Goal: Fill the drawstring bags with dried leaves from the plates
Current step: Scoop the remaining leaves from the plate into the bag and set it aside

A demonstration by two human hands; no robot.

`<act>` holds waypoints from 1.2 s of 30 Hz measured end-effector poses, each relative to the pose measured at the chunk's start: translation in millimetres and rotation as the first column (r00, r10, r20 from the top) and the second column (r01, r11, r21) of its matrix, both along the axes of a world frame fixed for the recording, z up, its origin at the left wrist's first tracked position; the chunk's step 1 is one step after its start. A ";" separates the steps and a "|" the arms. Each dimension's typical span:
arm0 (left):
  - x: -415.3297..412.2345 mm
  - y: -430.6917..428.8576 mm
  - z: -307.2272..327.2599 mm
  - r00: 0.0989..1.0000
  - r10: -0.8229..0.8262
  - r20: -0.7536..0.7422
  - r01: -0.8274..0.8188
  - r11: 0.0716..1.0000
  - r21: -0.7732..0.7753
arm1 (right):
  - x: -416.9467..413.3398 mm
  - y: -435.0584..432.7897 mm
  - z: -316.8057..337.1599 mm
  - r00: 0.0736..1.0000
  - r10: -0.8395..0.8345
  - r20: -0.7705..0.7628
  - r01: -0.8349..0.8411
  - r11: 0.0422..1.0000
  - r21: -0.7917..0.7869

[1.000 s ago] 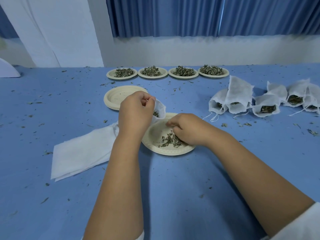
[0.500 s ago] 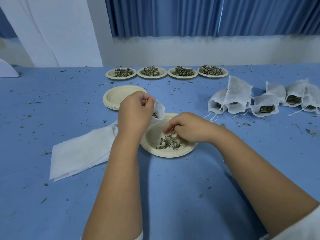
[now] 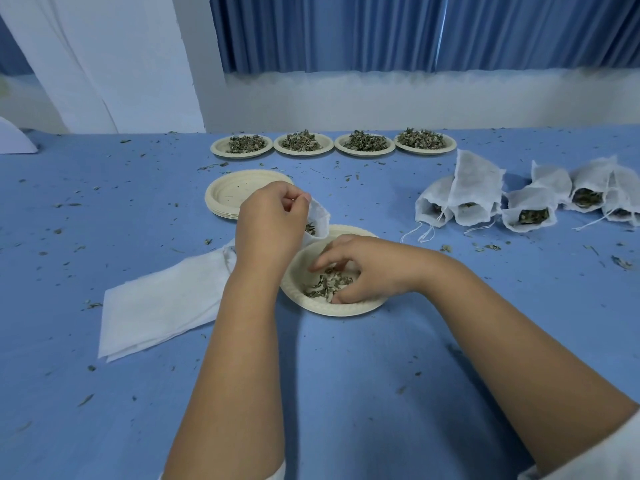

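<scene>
Left hand [image 3: 273, 223]: the forearm rises from the bottom centre and the back of the hand faces the camera. The fingers are curled in, and thumb and fingertips pinch the rim of a white drawstring bag [image 3: 320, 220]. The bag hangs from that pinch just over the far-left rim of the plate [image 3: 332, 309]. Its mouth is turned toward the right hand, and some leaf shows inside.

Right hand [image 3: 367, 268]: the forearm enters from the lower right, palm down inside the plate. The fingers are spread and bent downward, with the thumb on the near side. Together they close round a clump of the dried leaves [image 3: 329, 284] lying in the plate's well.

The plate sits on the blue table [image 3: 346, 393], centre of view.

Left of the plate and partly under the left forearm lies a flat pile of unfilled bags [image 3: 162, 303]. A stack of empty plates [image 3: 239, 192] sits beyond the left hand.

Four plates [image 3: 363, 144] heaped with leaves stand in a row along the far edge, rims nearly touching.

At far right is a cluster of filled bags [image 3: 478, 195], mouths open toward the camera with leaf visible, drawstrings trailing on the cloth.

Leaf crumbs [image 3: 488, 247] are scattered across the table. A blue curtain [image 3: 415, 29] hangs behind.
</scene>
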State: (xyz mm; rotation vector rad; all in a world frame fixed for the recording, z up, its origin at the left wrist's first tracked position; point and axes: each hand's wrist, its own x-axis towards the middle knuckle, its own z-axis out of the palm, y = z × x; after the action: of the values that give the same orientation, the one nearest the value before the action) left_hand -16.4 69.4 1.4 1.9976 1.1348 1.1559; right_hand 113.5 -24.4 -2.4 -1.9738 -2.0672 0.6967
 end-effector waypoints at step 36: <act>5.6 -5.8 3.4 0.992 -0.104 0.076 0.112 0.987 -0.119 | -3.5 17.7 -5.1 0.138 -0.008 -0.990 0.570 0.818 0.073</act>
State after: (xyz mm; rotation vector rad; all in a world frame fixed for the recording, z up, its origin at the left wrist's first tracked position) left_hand -10.7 63.5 4.7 1.8860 1.0246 1.0658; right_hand 110.0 -6.7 -7.5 -1.0031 -0.8005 0.9101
